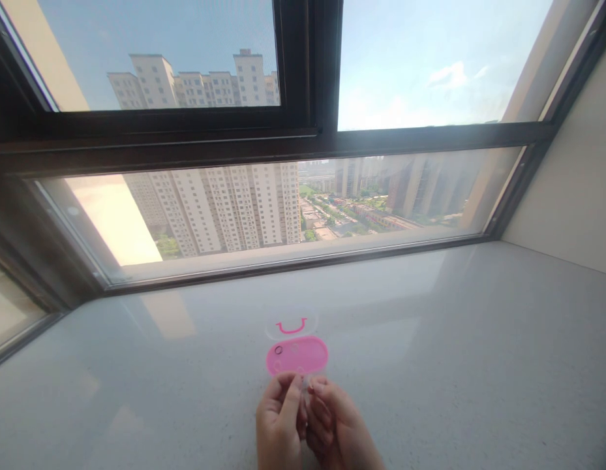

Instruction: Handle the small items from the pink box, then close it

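A small pink oval case (297, 354) lies open on the pale stone sill (430, 339), its clear lid (291, 325) with a pink U-shaped clasp tipped back toward the window. A tiny dark ring sits at the case's left end. My left hand (279, 421) and my right hand (336, 424) are pressed together just in front of the case, fingers curled in a pinch around something small and clear that I cannot make out. The fingertips nearly touch the case's near edge.
The sill runs wide to both sides, with a beige wall (571, 183) at the right. A dark-framed window (307, 137) rises behind the case, showing tall apartment blocks outside.
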`<move>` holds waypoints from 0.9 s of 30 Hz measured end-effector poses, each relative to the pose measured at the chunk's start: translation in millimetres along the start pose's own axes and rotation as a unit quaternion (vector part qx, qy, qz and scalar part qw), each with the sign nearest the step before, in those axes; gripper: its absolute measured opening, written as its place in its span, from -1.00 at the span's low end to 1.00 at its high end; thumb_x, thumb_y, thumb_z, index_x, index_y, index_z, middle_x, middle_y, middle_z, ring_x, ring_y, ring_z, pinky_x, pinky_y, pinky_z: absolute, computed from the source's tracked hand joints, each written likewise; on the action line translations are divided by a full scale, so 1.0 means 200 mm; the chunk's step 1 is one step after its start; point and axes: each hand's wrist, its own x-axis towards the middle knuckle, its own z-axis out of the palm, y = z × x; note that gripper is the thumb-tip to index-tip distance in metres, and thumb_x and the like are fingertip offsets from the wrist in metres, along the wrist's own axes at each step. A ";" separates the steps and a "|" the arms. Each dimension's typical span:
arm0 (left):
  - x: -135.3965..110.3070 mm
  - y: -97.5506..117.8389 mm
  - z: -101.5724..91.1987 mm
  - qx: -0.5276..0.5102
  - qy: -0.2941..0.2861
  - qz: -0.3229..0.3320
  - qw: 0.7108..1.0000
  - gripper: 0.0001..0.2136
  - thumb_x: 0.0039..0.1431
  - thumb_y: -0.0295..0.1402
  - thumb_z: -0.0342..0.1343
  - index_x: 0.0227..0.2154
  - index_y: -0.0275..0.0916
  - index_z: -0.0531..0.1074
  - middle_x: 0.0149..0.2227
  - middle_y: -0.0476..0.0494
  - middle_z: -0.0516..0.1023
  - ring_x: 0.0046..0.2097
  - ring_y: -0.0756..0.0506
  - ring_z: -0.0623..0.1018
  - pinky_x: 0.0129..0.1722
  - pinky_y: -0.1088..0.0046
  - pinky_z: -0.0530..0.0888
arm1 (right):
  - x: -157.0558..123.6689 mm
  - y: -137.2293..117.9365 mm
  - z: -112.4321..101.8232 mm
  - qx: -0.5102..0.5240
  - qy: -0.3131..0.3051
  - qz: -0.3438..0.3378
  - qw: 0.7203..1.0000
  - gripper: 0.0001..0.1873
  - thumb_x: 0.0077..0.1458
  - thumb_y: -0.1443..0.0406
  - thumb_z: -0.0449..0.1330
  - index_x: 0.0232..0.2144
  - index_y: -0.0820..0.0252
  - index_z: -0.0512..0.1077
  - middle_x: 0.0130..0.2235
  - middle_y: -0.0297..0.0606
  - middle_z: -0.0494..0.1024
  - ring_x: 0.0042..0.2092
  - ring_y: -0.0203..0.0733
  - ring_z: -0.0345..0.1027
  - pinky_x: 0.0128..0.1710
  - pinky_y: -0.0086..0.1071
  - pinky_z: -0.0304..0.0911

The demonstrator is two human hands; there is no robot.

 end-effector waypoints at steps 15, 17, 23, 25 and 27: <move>0.01 -0.01 0.00 0.007 0.010 -0.006 1.000 -0.61 -0.22 -0.07 0.37 -0.51 -0.29 0.44 -0.79 0.19 0.22 -0.73 0.13 0.17 -0.74 0.66 0.13 | 0.02 0.02 -0.01 -0.018 -0.036 -0.018 0.999 -0.63 -0.20 0.18 0.39 -0.71 0.21 0.29 -0.82 -0.55 0.16 -0.78 -0.54 -0.27 -0.80 -0.59 -0.26; 0.01 -0.01 0.00 0.009 0.013 0.002 1.000 -0.62 -0.21 -0.07 0.36 -0.51 -0.29 0.44 -0.79 0.20 0.21 -0.73 0.13 0.16 -0.74 0.66 0.11 | 0.02 0.01 -0.01 -0.016 -0.031 -0.020 0.999 -0.62 -0.22 0.18 0.40 -0.72 0.21 0.28 -0.82 -0.56 0.14 -0.77 -0.54 -0.27 -0.80 -0.60 -0.26; 0.01 -0.02 0.01 0.004 0.015 0.007 1.000 -0.63 -0.20 -0.08 0.36 -0.52 -0.29 0.44 -0.80 0.20 0.21 -0.74 0.14 0.14 -0.75 0.67 0.10 | 0.02 0.01 -0.01 -0.019 -0.023 -0.017 0.999 -0.66 -0.24 0.18 0.41 -0.67 0.20 0.33 -0.82 -0.57 0.14 -0.77 -0.53 -0.29 -0.80 -0.59 -0.26; 0.01 -0.01 0.00 0.008 0.010 0.003 1.000 -0.63 -0.20 -0.08 0.36 -0.51 -0.29 0.44 -0.79 0.20 0.23 -0.73 0.13 0.16 -0.74 0.67 0.11 | 0.02 0.02 -0.01 -0.018 -0.028 -0.020 0.999 -0.65 -0.22 0.18 0.40 -0.68 0.20 0.30 -0.82 -0.56 0.15 -0.77 -0.53 -0.27 -0.80 -0.59 -0.25; 0.01 -0.01 0.00 0.015 0.008 0.000 1.000 -0.63 -0.20 -0.08 0.36 -0.50 -0.29 0.45 -0.79 0.19 0.25 -0.73 0.13 0.17 -0.74 0.67 0.12 | 0.02 0.02 -0.02 -0.019 -0.033 -0.019 0.999 -0.64 -0.21 0.18 0.39 -0.70 0.20 0.28 -0.81 -0.55 0.17 -0.77 -0.52 -0.26 -0.79 -0.59 -0.25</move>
